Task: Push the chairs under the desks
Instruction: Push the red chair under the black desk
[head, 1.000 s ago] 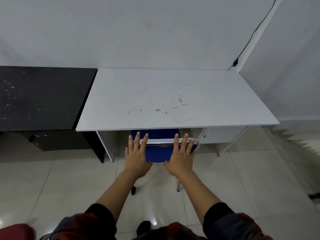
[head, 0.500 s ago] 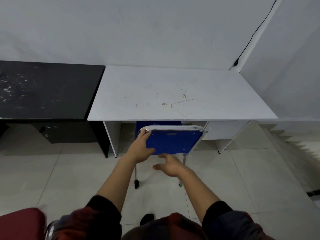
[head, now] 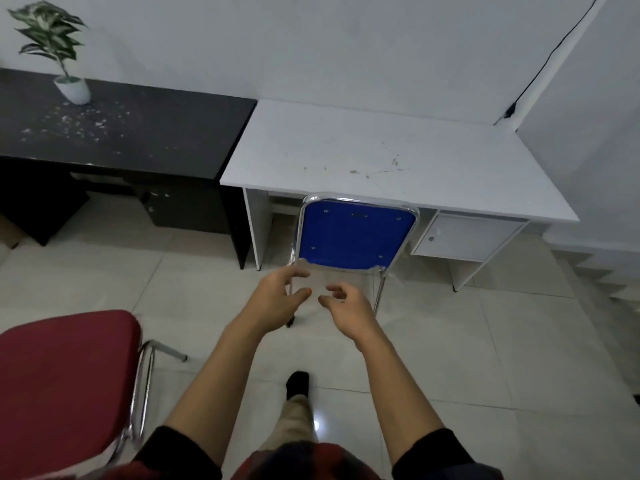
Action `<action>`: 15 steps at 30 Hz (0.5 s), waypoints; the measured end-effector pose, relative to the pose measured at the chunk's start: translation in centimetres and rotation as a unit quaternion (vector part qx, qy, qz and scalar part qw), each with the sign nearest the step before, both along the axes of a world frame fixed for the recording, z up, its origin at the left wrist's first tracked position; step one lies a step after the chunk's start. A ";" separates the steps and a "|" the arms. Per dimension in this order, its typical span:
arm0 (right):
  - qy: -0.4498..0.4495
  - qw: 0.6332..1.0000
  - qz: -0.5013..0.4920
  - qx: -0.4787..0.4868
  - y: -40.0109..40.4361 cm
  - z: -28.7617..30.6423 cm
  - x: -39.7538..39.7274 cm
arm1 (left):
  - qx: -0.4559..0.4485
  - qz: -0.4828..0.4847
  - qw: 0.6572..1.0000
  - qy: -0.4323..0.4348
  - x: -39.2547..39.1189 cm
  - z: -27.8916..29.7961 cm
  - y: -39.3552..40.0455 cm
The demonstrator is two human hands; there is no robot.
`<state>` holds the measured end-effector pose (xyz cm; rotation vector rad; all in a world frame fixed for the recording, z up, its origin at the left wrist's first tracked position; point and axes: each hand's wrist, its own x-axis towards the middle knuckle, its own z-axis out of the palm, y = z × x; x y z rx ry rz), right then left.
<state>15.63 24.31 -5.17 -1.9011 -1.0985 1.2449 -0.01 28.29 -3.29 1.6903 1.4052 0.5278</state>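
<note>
Blue chair sits tucked under the white bench, backrest at its front edge. Your left hand and right hand hang before it — each grip loose, holding nothing. Red chair stands left of it, unpushed.

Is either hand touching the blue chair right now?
Cannot tell for the left hand: in the head view its fingertips overlap the blue chair frame's lower corner. The right hand is apart, with floor showing between them.

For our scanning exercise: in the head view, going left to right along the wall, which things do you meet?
Potted plant → black desk → white desk → blue chair tucked under it → black cable.
</note>
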 end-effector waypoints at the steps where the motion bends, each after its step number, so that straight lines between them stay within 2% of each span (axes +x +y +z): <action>1: 0.005 1.000 -0.011 0.005 -1.2 -0.1 -0.6 | 0.007 0.006 1.000 0.002 -0.9 0.2 -1.6; 9: 0.040 0.999 0.005 0.025 -5.6 0.6 -5.3 | 0.010 0.024 0.999 0.037 -6.7 1.0 -9.2; 15: 0.026 0.998 0.032 0.050 -6.6 2.6 -7.6 | 0.027 0.019 0.999 0.037 -9.0 2.4 -10.5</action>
